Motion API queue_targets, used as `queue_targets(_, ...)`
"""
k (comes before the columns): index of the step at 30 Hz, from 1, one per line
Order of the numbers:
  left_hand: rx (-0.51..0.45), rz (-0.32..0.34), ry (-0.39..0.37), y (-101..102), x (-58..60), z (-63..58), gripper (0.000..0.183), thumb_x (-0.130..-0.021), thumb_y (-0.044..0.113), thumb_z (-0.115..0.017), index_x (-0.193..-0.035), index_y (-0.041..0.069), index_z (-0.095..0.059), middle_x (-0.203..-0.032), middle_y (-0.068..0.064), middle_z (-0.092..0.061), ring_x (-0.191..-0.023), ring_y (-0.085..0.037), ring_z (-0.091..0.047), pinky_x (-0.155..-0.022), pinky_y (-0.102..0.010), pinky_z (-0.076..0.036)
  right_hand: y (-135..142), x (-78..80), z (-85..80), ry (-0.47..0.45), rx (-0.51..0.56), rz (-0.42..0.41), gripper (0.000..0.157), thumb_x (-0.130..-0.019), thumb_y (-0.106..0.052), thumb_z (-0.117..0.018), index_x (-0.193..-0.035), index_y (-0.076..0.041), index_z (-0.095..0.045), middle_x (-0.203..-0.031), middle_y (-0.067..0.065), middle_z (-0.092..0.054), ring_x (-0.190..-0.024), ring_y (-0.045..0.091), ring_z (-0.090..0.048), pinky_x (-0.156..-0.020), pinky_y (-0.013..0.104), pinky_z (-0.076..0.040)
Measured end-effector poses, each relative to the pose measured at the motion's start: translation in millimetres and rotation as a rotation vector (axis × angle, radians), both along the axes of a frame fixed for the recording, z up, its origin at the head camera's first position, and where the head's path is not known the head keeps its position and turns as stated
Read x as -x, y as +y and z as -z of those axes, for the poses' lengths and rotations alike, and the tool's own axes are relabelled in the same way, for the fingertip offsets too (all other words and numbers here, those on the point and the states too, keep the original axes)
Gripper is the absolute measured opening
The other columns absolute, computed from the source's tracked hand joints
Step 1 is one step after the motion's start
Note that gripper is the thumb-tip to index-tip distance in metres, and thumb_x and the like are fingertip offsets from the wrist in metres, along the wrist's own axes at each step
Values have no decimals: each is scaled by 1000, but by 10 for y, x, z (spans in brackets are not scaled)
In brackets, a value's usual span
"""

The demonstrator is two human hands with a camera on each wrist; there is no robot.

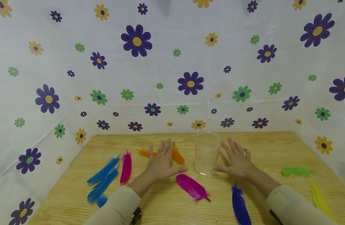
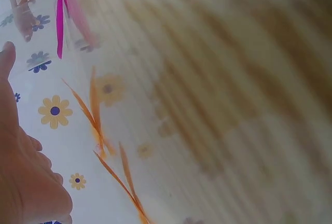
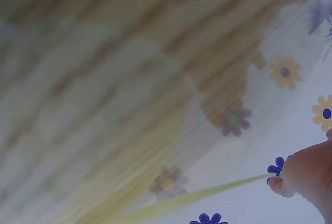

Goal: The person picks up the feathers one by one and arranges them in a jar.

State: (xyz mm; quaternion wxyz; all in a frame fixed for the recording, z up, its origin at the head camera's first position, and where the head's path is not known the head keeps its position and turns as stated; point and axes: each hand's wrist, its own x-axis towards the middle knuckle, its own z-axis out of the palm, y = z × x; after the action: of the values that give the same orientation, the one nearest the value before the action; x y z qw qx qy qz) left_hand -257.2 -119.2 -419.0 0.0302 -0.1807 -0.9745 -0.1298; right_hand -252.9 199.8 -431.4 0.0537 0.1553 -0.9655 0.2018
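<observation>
One clear jar point(image 1: 207, 153) stands on the surface point(image 1: 166, 209) | between left grip point(image 1: 162, 162) and right grip point(image 1: 239, 161), nearer the right | fingers of both spread apart | orange feather point(image 1: 178, 156) lies just beside left grip

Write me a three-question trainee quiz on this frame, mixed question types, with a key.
1. True or false: the clear jar stands upright between the left hand and the right hand.
2. How many magenta feathers lie on the table in the head view?
3. In the head view, which colour of feather shows on both sides of the left hand? A) blue B) orange C) yellow

Key: 1. True. 2. Two. 3. B, the orange feathers.
</observation>
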Motion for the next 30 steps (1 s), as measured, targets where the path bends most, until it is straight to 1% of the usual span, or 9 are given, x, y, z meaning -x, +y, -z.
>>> queue_targets(4, -2, 5, 0, 27, 2, 16, 113, -80, 85, -48, -162, 19, -8, -169, -1, -1, -156, -26, -1, -117, -65, 9, -27, 3, 9, -5, 0, -8, 104, -81, -70, -65, -157, -10, -27, -165, 24, -7, -148, 50, -12, -109, 76, -8)
queue_targets(9, 4, 25, -3, 83, 16, 45, 109, -82, 82, -50, -161, 19, -11, -169, -2, -3, -156, -27, -3, -117, -65, 10, -55, 2, 8, -2, 7, -31, 92, -82, -69, -65, -152, -16, -38, -165, 25, -10, -148, 50, -13, -107, 76, -10)
queue_targets(14, 13, 43, -12, 159, 24, 52, 107, -83, 80, -50, -161, 19, -11, -168, 0, -3, -156, -26, -4, -118, -64, 9, -83, 18, 10, 31, 9, -62, 81, -84, -67, -64, -147, -19, -48, -164, 25, -13, -146, 51, -17, -106, 76, -13)
queue_targets(17, 39, 66, -1, 208, 18, 45, 107, -83, 81, -49, -161, 18, -13, -168, 0, -2, -156, -27, -5, -118, -65, 8, -96, 27, 7, 47, 5, -91, 77, -86, -66, -63, -147, -22, -48, -164, 25, -12, -146, 51, -18, -106, 75, -15)
queue_targets(20, 71, 93, 36, 257, 29, 60, 106, -83, 82, -47, -161, 18, -14, -168, -1, -2, -156, -26, -6, -117, -66, 7, -110, 47, 1, 67, 2, -122, 71, -89, -62, -62, -147, -24, -49, -164, 24, -13, -145, 52, -21, -105, 75, -18)
queue_targets(24, 102, 115, 106, 308, 57, 115, 105, -83, 85, -41, -161, 19, -17, -168, -3, -7, -155, -25, -10, -118, -65, 4, -141, 91, 15, 91, -1, -167, 63, -93, -57, -60, -146, -24, -51, -164, 23, -15, -143, 53, -25, -105, 76, -19)
queue_targets(28, 106, 134, 154, 356, 73, 153, 107, -82, 87, -39, -159, 14, -23, -168, -6, -14, -154, -27, -16, -120, -62, 1, -169, 121, 32, 79, 4, -197, 58, -96, -53, -59, -147, -25, -51, -165, 22, -15, -144, 52, -25, -106, 76, -18)
queue_targets(30, 102, 135, 181, 385, 86, 163, 108, -82, 87, -39, -157, 11, -28, -166, -8, -21, -153, -29, -21, -120, -63, -3, -174, 136, 21, 77, 0, -205, 56, -97, -50, -58, -147, -25, -51, -165, 21, -15, -144, 51, -25, -106, 75, -18)
